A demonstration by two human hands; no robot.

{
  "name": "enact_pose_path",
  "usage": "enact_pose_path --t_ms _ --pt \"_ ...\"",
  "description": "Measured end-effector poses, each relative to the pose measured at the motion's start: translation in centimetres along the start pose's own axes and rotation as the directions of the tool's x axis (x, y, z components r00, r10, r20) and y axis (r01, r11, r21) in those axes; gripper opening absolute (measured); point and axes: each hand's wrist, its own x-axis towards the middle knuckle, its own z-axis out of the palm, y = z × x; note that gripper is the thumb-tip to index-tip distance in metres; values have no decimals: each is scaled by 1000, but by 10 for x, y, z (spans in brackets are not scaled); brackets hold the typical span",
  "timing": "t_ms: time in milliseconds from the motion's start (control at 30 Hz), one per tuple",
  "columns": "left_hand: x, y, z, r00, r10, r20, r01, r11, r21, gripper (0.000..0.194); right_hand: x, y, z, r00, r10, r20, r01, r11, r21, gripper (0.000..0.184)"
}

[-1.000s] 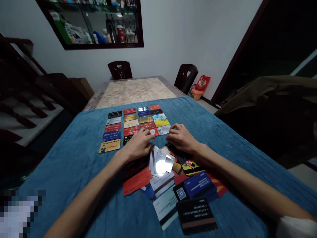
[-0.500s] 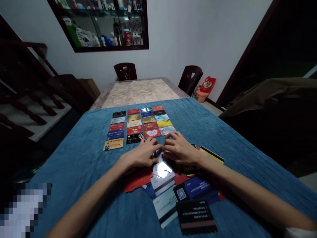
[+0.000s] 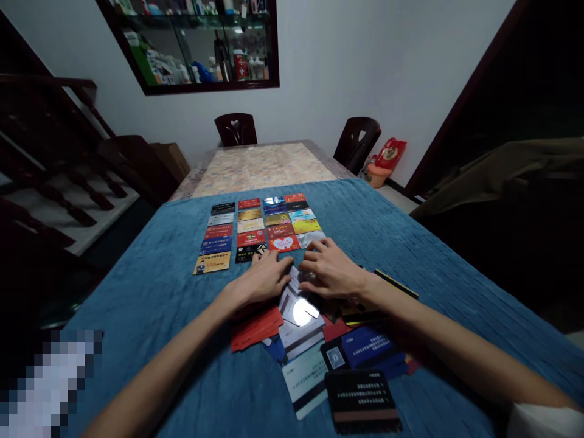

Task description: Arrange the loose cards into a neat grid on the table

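Both hands palm-down, fingers spread flat, gripping nothing. Left hand [image 3: 263, 281] and right hand [image 3: 332, 272] press the loose card pile [image 3: 301, 316]; pile lies under and behind fingertips, card grid [image 3: 260, 230] just ahead.

A dim room with a pale wall [image 3: 347, 55], a dark-framed glass cabinet [image 3: 205, 42], two dark chairs [image 3: 236, 129] behind the marble-topped table [image 3: 260, 167], and perhaps stairs [image 3: 55, 176] at left.

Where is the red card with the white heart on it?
In the head view, the red heart card lies on the blue cloth, nearest end of the grid's third column, just beyond the left hand.
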Motion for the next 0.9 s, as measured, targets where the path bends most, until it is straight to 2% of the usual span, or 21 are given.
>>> enact_pose_path --t_ms 133,300,567,733,900 --pt "1 1 0 999 -45 4 45 999 29 27 0 -10 5 999 36 41 -35 999 -16 49" --pt "1 3 2 998 -56 -15 57 996 64 25 2 -22 7 994 85 62 -85 996 -12 55" --pt "1 1 -4 1000 -21 -19 21 999 39 18 4 -23 8 987 133 95 -133 991 -2 40" --pt "-3 -2 -15 999 21 37 -20 999 -43 23 4 -18 2 987 92 129 -93 996 -4 31" --pt "-7 -4 -26 992 70 107 -61 995 -85 23 4 -11 -2 986 51 156 -55 998 17 30"
